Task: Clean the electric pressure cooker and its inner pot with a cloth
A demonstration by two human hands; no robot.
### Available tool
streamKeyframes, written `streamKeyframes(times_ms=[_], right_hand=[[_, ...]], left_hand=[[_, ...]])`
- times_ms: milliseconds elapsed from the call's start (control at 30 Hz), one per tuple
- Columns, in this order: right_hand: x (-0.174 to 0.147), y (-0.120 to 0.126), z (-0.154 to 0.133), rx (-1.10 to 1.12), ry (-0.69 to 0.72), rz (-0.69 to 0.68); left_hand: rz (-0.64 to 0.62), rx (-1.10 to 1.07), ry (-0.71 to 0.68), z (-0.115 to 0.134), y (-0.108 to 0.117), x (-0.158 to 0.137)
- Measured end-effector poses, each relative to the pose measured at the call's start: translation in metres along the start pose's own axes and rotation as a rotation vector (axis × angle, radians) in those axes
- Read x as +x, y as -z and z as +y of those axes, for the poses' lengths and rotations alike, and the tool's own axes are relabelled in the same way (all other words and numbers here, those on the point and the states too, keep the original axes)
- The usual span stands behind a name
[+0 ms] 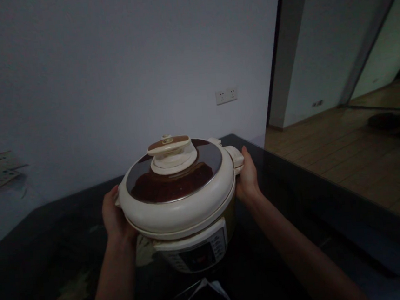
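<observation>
A cream electric pressure cooker (pixel 184 212) with a dark reddish-brown lid top is in the middle of the head view, over a dark table. It looks slightly tilted; I cannot tell if its base touches the tabletop. On its lid stands a cream and brown knob handle (pixel 171 157). The control panel (pixel 199 255) faces me. My left hand (pixel 115 218) is closed against its left side, fingers partly hidden behind the rim. My right hand (pixel 248 176) grips the side handle (pixel 234 157) on the right, its fingers mostly out of sight underneath.
The dark glossy table (pixel 280 185) runs back to a pale wall (pixel 126 72) holding a double socket (pixel 226 96). More socket plates (pixel 0 168) are at far left. A dark flat object (pixel 361 234) lies on the right. Wooden floor (pixel 326 153) stretches beyond the table's right edge.
</observation>
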State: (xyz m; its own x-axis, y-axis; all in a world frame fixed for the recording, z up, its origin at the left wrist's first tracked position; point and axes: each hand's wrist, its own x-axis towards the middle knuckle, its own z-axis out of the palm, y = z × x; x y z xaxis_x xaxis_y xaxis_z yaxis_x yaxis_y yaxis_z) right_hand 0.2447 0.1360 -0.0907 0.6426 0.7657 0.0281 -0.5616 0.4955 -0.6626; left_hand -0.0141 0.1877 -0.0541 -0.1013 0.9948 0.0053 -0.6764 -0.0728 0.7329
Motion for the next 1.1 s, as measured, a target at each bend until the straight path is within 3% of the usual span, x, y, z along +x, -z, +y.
streamKeyframes(times_ms=[333,633,1100], right_hand=[[0.027,-0.007,-0.007,-0.080,0.082,-0.071],[0.041,0.004,-0.006,-0.099,0.147,-0.071],[0.052,0.011,-0.004,-0.116,0.124,-0.031]], left_hand=[[-0.016,-0.152,0.021,-0.028,0.010,0.012],[-0.020,-0.175,0.083,-0.048,0.007,0.015],[-0.049,-0.141,0.041,-0.055,0.009,0.014]])
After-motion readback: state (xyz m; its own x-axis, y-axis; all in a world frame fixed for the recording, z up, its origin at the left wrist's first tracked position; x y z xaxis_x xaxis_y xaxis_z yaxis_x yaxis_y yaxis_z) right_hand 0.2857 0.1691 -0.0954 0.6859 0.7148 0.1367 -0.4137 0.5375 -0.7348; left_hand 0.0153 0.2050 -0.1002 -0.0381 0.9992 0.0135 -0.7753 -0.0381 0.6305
